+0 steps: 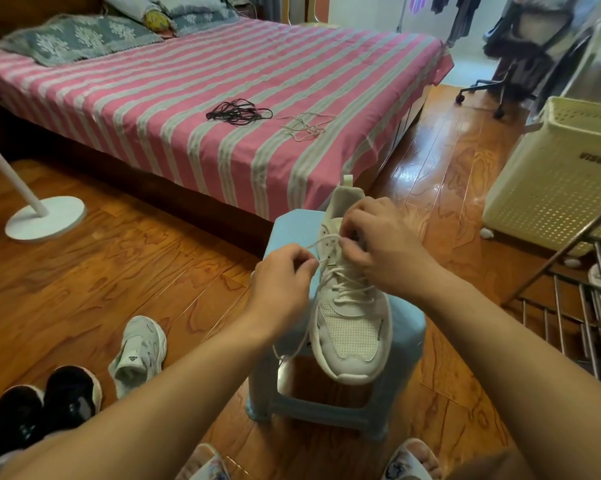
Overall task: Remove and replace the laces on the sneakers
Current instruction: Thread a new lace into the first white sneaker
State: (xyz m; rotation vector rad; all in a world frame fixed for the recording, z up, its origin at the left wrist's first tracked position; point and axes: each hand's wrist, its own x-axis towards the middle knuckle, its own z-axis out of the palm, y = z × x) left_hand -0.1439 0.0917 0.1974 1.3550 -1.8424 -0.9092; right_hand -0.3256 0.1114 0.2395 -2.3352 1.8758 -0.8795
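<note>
I see the white sneaker point(351, 320) on the blue stool point(399, 344), toe twd me. My left hand point(281, 286) pinches the white lace point(326, 241) end, pulled taut; right hand point(378, 244) fingers curled, gripping lace at the top eyelets. Black laces point(238, 112) & pale laces point(306, 126) lie on the striped bed point(153, 98).

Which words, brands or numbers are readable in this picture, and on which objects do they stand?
Cream laundry basket: dark printed word on its side, too blurred to read.
Small white sneaker on the floor: dark logo on the tongue, too small to read.
White sneaker on the blue stool: no readable text.
Nothing else bears text.
</note>
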